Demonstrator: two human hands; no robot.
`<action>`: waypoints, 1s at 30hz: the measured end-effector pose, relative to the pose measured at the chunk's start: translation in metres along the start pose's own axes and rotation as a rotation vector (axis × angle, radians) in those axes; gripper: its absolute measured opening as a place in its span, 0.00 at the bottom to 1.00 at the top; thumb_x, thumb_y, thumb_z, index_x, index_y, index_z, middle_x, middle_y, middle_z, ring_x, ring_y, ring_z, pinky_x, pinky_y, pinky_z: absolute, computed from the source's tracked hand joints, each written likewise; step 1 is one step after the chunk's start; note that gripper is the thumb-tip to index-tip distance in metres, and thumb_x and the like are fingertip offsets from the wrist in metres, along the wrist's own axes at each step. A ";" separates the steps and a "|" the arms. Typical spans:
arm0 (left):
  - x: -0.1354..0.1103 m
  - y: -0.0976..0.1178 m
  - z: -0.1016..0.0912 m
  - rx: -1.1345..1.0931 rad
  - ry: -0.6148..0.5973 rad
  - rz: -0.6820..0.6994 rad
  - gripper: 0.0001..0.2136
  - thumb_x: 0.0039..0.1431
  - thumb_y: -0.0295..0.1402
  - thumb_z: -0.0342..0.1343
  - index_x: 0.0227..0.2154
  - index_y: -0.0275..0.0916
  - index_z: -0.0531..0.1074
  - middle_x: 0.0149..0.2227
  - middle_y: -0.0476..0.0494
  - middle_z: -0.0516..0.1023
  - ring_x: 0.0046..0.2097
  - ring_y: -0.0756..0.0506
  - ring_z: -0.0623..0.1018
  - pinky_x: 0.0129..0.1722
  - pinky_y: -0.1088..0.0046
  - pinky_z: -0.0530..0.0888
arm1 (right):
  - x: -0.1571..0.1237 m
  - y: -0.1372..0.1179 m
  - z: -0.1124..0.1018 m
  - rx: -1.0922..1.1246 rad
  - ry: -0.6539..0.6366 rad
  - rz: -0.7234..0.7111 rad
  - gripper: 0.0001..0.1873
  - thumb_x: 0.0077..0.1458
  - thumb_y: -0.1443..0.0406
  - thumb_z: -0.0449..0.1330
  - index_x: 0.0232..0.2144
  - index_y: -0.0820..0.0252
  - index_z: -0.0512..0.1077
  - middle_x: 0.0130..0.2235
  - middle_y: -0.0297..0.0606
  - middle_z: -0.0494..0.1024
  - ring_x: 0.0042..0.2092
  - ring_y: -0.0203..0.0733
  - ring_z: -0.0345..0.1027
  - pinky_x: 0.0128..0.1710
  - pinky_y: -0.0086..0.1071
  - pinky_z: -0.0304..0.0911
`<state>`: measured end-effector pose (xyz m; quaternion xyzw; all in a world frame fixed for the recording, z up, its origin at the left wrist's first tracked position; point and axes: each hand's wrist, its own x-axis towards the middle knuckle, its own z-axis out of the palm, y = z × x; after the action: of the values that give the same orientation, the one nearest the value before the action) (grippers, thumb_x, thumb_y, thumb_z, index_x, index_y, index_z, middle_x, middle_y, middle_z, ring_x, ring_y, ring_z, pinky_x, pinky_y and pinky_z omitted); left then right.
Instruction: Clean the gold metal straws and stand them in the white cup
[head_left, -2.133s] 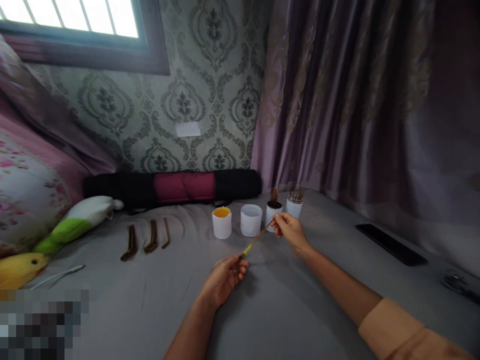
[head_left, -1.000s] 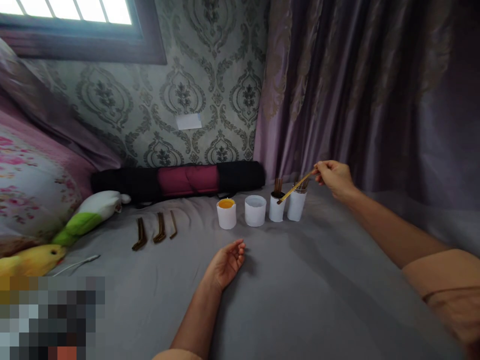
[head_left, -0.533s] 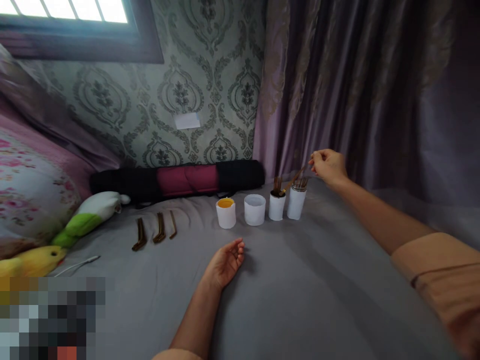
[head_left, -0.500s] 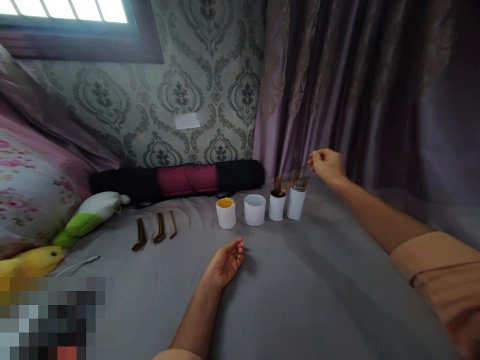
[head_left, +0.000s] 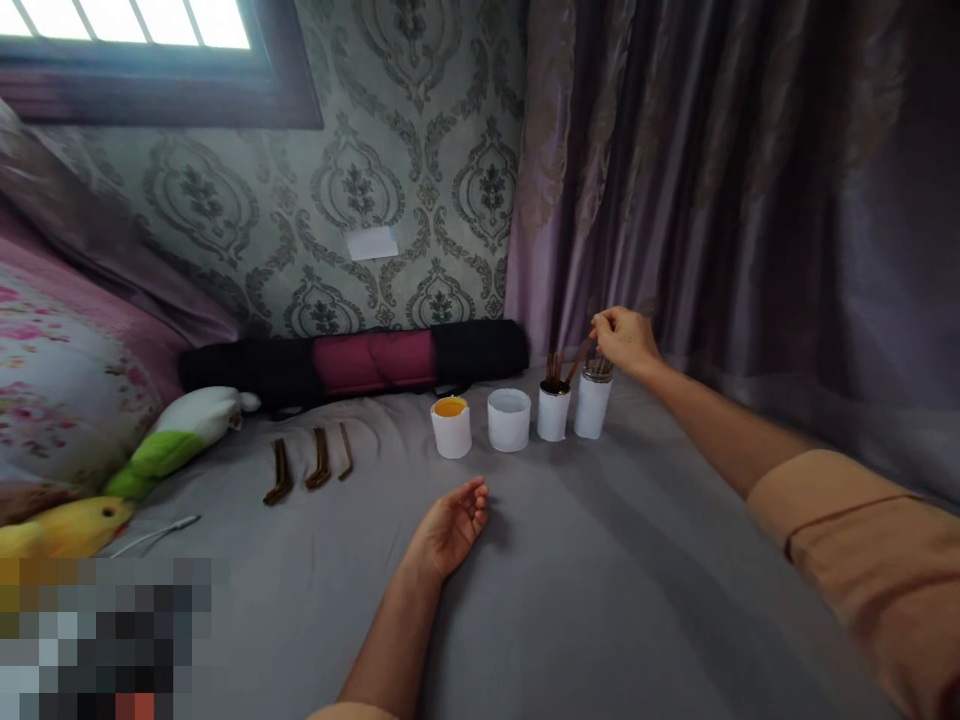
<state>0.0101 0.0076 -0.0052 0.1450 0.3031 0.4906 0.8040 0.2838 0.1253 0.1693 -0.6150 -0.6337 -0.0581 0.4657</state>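
Sticks already stood in the black-mouthed cup; the right hand pinched another stick, unreleased, the left hand empty, half-curled.

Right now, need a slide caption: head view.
Right hand holds a thin brown stick at the mouth of a white jar of sticks; left hand is empty.

A long black bag with a maroon middle lies along the foot of the damask-patterned wallpaper, below a barred window. Purple curtains hang at right. At left, a green-and-white plush toy and a yellow plush bird lie beside a floral cushion, near a white cable
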 end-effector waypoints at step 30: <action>0.001 0.000 -0.001 -0.004 -0.009 -0.001 0.06 0.51 0.23 0.50 0.34 0.29 0.66 0.27 0.44 0.71 0.25 0.55 0.70 0.23 0.82 0.68 | -0.011 0.008 0.032 -0.058 -0.326 0.007 0.11 0.51 0.66 0.49 0.25 0.62 0.71 0.24 0.36 0.75 0.21 0.31 0.65 0.24 0.25 0.58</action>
<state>0.0101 0.0081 -0.0064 0.1453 0.2985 0.4902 0.8059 0.2720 0.1397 0.1400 -0.6314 -0.6969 0.0257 0.3391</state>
